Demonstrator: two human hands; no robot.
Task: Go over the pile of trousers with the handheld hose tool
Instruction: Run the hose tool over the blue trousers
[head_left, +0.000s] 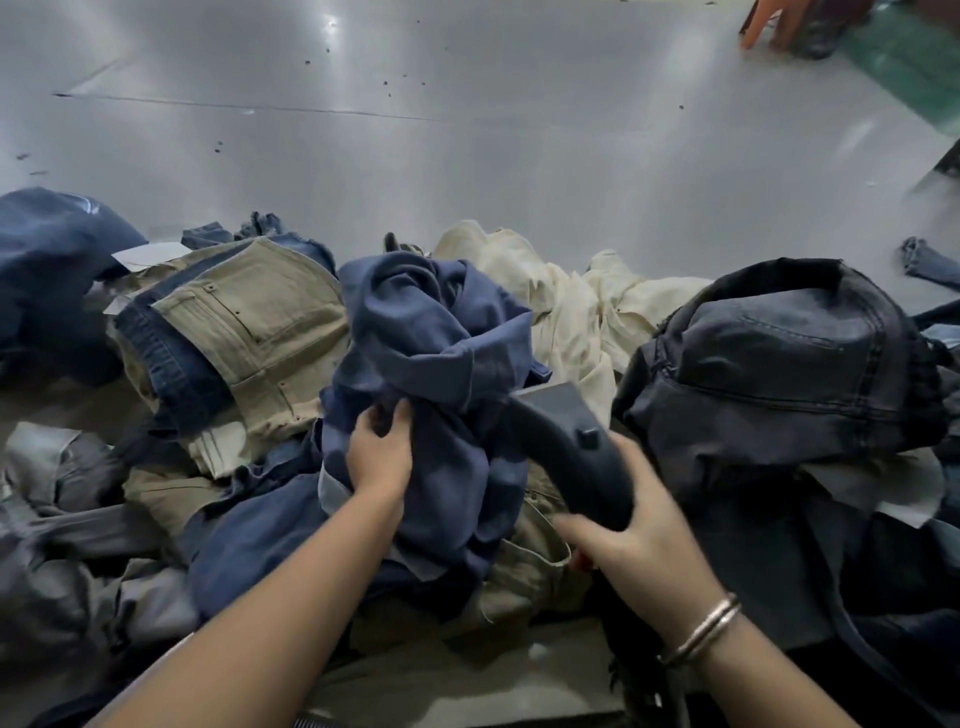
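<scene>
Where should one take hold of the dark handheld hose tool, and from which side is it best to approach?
Grip the hose tool on its curved handle, behind the small raised button, coming from the near side, as the right hand does. Its wide flat nozzle points away into the blue trousers, which the left hand holds bunched, so the handle is probably the only free part.

Beyond the pile, the grey desk (467, 145) lies open and flat, carrying only small dark specks. Nearer, heaped garments crowd the whole width: khaki trousers (244, 332) left, a bunched blue pair (431, 332) in the middle, cream trousers (571, 306) behind, and a tall black mound (789, 358) right.
</scene>
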